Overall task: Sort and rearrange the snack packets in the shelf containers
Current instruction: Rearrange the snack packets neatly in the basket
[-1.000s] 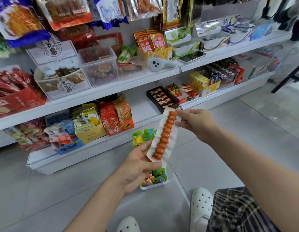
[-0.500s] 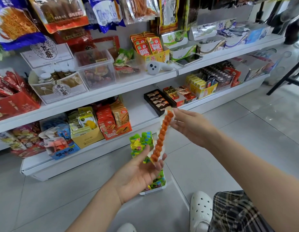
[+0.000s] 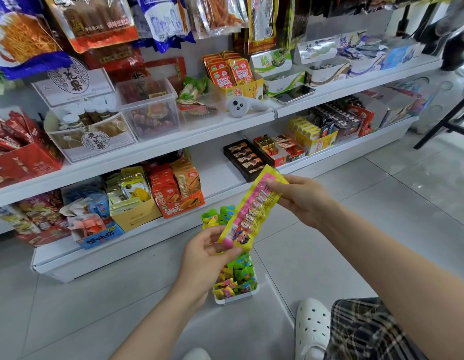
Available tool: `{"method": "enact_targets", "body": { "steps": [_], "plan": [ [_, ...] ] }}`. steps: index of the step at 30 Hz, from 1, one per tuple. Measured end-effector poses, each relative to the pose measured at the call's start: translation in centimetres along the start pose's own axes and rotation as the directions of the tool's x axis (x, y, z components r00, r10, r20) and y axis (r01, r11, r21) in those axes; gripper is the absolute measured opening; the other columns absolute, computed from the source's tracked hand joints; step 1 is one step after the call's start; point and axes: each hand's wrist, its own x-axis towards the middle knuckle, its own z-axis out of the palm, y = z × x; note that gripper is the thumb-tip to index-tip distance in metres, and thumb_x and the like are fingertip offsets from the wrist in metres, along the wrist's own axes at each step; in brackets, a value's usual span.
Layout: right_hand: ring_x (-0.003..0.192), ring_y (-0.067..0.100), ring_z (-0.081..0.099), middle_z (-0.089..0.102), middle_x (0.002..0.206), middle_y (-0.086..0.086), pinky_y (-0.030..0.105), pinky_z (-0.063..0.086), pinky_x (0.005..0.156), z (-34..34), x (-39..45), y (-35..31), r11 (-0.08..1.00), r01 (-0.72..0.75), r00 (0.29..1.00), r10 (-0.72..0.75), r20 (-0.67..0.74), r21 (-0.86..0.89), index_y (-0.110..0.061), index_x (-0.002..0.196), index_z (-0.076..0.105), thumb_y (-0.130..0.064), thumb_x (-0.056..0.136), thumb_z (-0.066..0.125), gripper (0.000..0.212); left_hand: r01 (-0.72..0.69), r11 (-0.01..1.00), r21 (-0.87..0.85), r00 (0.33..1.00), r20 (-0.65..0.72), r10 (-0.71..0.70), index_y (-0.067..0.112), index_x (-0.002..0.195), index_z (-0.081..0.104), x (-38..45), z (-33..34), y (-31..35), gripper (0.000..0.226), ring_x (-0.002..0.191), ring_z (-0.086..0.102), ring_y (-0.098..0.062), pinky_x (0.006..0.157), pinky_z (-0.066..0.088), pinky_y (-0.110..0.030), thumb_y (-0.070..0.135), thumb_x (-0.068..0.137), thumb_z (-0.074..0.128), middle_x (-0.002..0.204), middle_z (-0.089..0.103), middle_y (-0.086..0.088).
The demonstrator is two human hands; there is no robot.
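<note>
where packets [image 3: 234, 278] fill the white tray [image 3: 234, 298]

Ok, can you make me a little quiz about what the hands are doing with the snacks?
1. True or false: both hands hold the long yellow packet.
2. Where is the white tub of green and yellow packets? A) on the top shelf B) on the floor C) on a chair
3. Fill in: the white shoe sits on the ____ side of the tub.

Key
1. True: the left hand pinches the bottom end and the right hand the top end.
2. B
3. right
</note>
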Motion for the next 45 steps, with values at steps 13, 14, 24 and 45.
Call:
{"method": "enact_targets", "body": {
  "steps": [13,14,24,45],
  "plan": [
    [0.088,0.021,0.074,0.074,0.096,0.014,0.031,0.061,0.074,-2.1,0.3,-1.1,0.974,0.178,0.978,-0.191,-0.083,-0.137,0.002,0.111,0.068,-0.011,0.088,0.068,0.026,0.223,0.870,-0.439,0.975,0.094,-0.202,0.003,0.092,0.060,1.5,-0.4,0.7,0.006,0.067,0.068,-0.010,0.072,0.058,-0.018,-0.002,0.091,0.056,0.075,0.071,-0.003],
    [0.088,0.020,0.074,0.074,0.095,0.013,0.029,0.061,0.073,-2.1,0.3,-1.1,0.978,0.180,0.980,-0.188,-0.070,-0.106,0.002,0.111,0.067,-0.010,0.088,0.067,0.026,0.256,0.846,-0.467,0.966,0.136,-0.218,0.004,0.091,0.063,1.5,-0.3,0.9,0.007,0.072,0.069,-0.013,0.075,0.059,-0.021,0.004,0.093,0.056,0.081,0.072,-0.006],
    [0.106,0.027,0.067,0.069,0.112,0.013,0.037,0.058,0.081,-1.1,0.1,-1.0,0.995,0.085,0.966,-0.097,0.241,0.060,-0.011,0.105,0.070,-0.013,0.097,0.055,0.017,0.483,0.578,-0.657,0.875,0.385,-0.293,-0.008,0.118,0.059,1.7,-0.2,1.1,0.059,0.078,0.068,-0.022,0.065,0.060,-0.024,-0.003,0.063,0.079,0.100,0.067,-0.021],
    [0.066,0.016,0.068,0.075,0.082,0.011,0.023,0.051,0.054,-3.9,9.9,2.9,0.280,-0.101,0.965,-0.205,-0.162,-0.955,-0.002,0.085,0.073,-0.017,0.089,0.055,0.024,-0.209,0.279,0.937,0.947,0.266,-0.183,0.022,0.151,0.031,14.5,-1.7,-10.8,0.070,0.148,0.013,-0.028,0.120,0.018,-0.040,0.040,0.091,0.062,0.161,0.017,-0.006]
  ]
}}
